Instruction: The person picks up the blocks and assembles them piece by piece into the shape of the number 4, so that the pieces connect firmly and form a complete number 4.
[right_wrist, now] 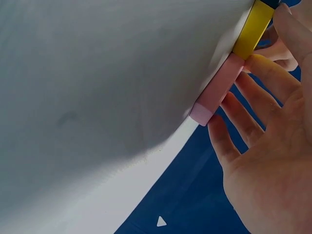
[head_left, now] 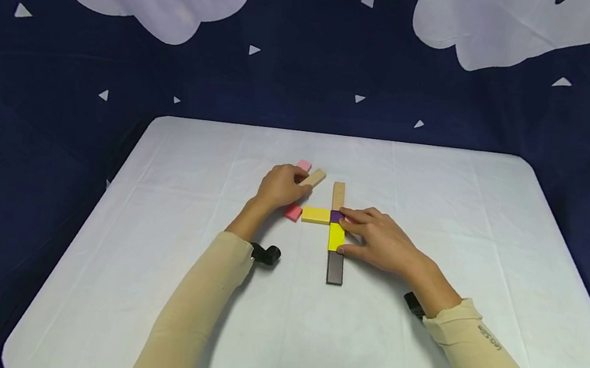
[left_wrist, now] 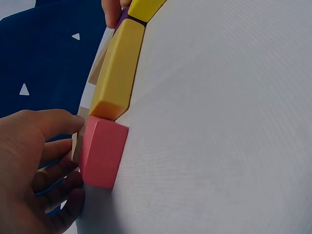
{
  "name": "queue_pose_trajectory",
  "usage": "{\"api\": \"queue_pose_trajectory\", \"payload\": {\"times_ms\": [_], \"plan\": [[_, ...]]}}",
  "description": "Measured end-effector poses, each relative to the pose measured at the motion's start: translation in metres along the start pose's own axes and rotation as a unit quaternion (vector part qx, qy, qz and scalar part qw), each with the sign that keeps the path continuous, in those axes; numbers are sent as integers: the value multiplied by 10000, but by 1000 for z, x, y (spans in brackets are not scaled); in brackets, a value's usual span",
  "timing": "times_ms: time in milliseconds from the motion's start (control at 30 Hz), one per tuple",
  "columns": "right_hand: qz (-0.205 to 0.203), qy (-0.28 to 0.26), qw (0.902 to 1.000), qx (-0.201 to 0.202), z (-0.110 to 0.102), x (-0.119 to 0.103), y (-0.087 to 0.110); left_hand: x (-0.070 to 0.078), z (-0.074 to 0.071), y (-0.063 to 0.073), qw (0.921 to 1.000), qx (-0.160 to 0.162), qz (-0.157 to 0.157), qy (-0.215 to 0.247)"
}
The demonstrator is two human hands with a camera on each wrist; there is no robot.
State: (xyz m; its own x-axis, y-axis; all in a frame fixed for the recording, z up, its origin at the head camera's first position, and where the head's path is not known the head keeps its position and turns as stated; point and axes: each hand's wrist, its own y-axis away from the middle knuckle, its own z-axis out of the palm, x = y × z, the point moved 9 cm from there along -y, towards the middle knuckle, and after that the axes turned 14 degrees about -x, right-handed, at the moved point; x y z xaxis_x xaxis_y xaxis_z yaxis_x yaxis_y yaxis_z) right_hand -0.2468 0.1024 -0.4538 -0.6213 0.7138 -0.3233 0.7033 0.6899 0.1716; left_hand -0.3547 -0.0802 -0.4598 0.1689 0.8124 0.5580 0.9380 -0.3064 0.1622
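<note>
My left hand (head_left: 281, 186) pinches a plain wooden block (head_left: 316, 177), slanted between thumb and fingers. Close by lie a red block (head_left: 294, 212) and a pink block (head_left: 304, 165), partly covered by that hand. The red one touches the end of a pale yellow block (head_left: 316, 215), which meets a small purple block (head_left: 335, 217). My right hand (head_left: 384, 240) rests with extended fingers at the purple block, its thumb by a bright yellow block (head_left: 336, 237). In the right wrist view, these fingertips touch the side of another pink block (right_wrist: 218, 91), mostly hidden from the head view.
Another wooden block (head_left: 338, 196) lies above the purple one, and a dark block (head_left: 335, 268) continues the column below the bright yellow one. All lie on a white-covered table (head_left: 193, 152). A dark blue cloth with clouds (head_left: 309, 74) hangs behind.
</note>
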Motion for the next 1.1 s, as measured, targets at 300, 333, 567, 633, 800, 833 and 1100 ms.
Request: {"api": "queue_pose_trajectory", "payload": {"times_ms": [300,333,567,633,800,833,1100], "plan": [[43,15,10000,-17,-1,-1,0,-1,-1,3,9999,59,-5,130],[49,16,10000,-26,-1,-1,0,-1,-1,3,9999,61,24,128],[33,11,10000,-22,0,-1,0,-5,0,11,9995,176,175,180],[30,-2,10000,-30,0,-1,0,-7,0,14,9994,225,154,214],[25,3,10000,-49,1,0,1,-9,1,19,9989,365,86,275],[25,13,10000,-47,1,0,1,-9,1,20,9989,387,79,266],[3,3,10000,-24,1,0,-1,-8,2,25,9989,453,3,135]]}}
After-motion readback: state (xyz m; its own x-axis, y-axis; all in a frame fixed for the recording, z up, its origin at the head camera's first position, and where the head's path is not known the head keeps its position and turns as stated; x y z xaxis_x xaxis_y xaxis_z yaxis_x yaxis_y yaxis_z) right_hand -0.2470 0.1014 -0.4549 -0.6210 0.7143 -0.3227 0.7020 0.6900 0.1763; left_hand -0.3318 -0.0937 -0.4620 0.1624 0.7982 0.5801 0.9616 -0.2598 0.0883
